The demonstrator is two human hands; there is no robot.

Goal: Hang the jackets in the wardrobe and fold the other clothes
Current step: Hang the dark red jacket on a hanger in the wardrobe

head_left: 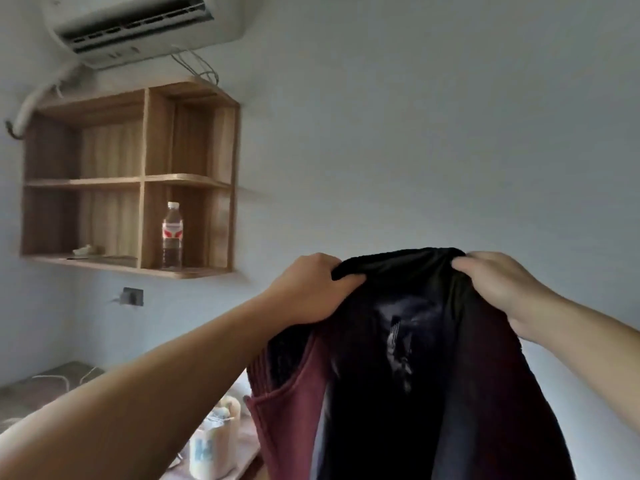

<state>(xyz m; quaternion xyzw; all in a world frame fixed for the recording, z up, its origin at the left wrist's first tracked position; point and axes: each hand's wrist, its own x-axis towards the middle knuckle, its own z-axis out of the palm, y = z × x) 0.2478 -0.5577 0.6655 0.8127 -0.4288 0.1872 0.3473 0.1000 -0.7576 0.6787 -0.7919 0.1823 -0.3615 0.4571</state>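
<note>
Nearest the camera, both forearms reached up and forward. My left hand (311, 289) was closed in a fist on the top edge of the jacket (415, 375), thumb pinching the dark collar. My right hand (495, 289) was clamped on the same edge, just beside the left, fingers curled into the fabric. The jacket hung in the air between and below the two hands, held up in front of the wall. It was dark on the inside with maroon outer panels showing at both sides, and a ribbed cuff or hem at lower left (hard to tell which).

Below the jacket, at the lower left, lay something pale with a blue mark (211, 441), too blurred to name. It sat on what looked like a bed or table edge.

Further back, a wooden shelf (142, 181) was fixed to the wall, with a bottle (172, 237) in its lower right compartment. Above that sat an AC unit (131, 26).

Progress, as I judged it: early or mid-step. The jacket was lifted and spread, but not on a hanger. No hanger or wardrobe was in view, and no folded clothes either. So hanging was not yet done, and I couldn't tell how much folding was left.
</note>
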